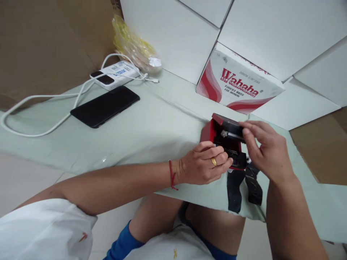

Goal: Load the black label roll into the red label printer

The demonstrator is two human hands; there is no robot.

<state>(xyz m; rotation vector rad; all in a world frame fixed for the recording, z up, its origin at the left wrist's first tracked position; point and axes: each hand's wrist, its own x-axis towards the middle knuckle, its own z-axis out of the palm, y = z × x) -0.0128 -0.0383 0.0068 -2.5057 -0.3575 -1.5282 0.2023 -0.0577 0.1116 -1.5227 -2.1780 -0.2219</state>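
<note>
A small red and black box [208, 130] sits on the cloth-covered table with its lid [229, 122] raised. My left hand [207, 162], with a gold ring, is closed over the near left part of the box; its fingertips are partly hidden there. The black inside of the box [238, 159] shows beside those fingers. My right hand [267, 148] pinches the right end of the raised black lid between thumb and fingers. Under the lid shows a dark piece with a small clear end [224, 133]. Two black strips [234, 191] hang toward the table's front edge.
A black phone [105, 106] lies left on the pale green cloth [159, 122]. Behind it are a white power bank [119, 74], a looped white cable [35, 96] and a yellowish plastic bag [135, 45]. A Wahaha water carton [238, 81] stands against white boxes [173, 32].
</note>
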